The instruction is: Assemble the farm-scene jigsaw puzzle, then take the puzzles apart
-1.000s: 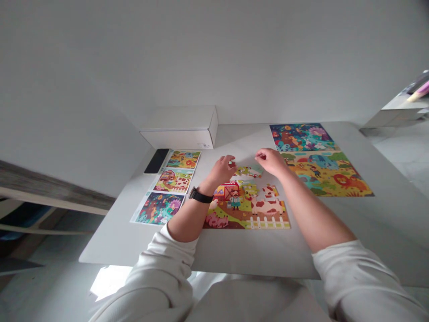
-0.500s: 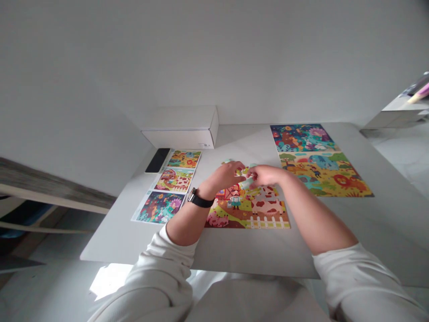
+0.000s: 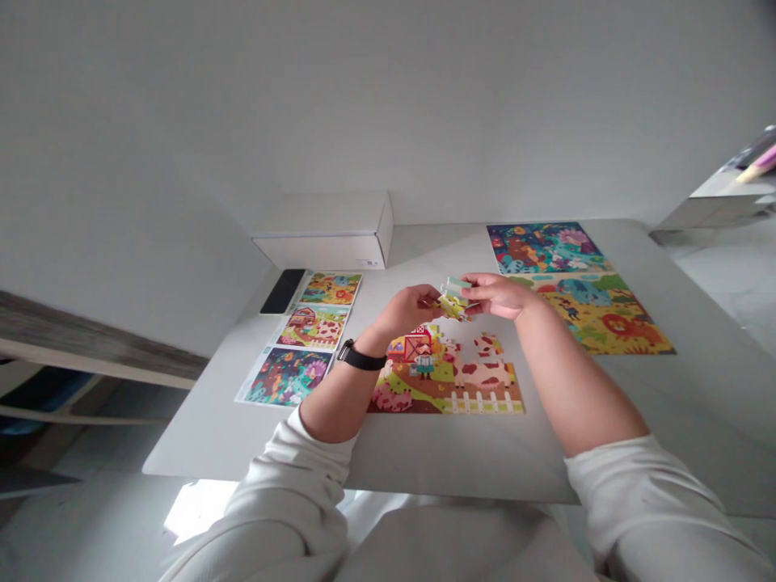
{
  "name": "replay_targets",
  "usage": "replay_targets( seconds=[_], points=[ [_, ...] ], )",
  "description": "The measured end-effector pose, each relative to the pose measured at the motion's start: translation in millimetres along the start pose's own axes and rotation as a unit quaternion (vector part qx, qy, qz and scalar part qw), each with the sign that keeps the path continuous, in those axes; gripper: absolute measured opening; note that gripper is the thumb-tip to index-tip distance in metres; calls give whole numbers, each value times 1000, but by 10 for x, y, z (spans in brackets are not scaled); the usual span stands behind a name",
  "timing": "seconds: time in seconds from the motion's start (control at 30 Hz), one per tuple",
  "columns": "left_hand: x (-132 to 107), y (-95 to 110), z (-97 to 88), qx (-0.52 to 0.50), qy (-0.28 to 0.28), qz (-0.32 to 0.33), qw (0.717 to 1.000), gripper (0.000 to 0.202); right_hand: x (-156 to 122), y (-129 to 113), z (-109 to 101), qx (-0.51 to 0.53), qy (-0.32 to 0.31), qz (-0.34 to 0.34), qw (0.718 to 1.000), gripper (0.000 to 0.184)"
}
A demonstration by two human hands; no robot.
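A partly built farm jigsaw point(image 3: 449, 380) with a red barn, cows and a white fence lies on the white table point(image 3: 424, 461) in front of me. Both hands are raised just above its far edge. My left hand point(image 3: 407, 309), with a black watch on the wrist, and my right hand point(image 3: 498, 294) both pinch a small joined cluster of puzzle pieces point(image 3: 454, 299), green, yellow and pale blue, held between them in the air.
Two finished jigsaws, a dark blue one point(image 3: 544, 246) and an orange one point(image 3: 594, 317), lie at the right. A reference sheet with three pictures point(image 3: 303, 339), a black phone point(image 3: 283, 291) and a white box point(image 3: 327, 230) sit at the left and back.
My hands came together over the far edge of the farm jigsaw, took hold of the cluster of pieces there and lifted it off the table.
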State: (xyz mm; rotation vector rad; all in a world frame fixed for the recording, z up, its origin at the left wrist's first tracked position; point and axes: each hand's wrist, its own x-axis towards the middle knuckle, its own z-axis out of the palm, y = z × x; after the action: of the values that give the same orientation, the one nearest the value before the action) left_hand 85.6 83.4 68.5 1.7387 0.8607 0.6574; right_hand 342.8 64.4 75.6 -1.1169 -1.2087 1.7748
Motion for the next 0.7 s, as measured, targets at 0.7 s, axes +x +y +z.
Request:
replay_targets(
  seconds=[0.7],
  points=[
    [28,-87,-105,221,75,-47,971,12,185,181,27,-305,167,-14,938,34]
  ],
)
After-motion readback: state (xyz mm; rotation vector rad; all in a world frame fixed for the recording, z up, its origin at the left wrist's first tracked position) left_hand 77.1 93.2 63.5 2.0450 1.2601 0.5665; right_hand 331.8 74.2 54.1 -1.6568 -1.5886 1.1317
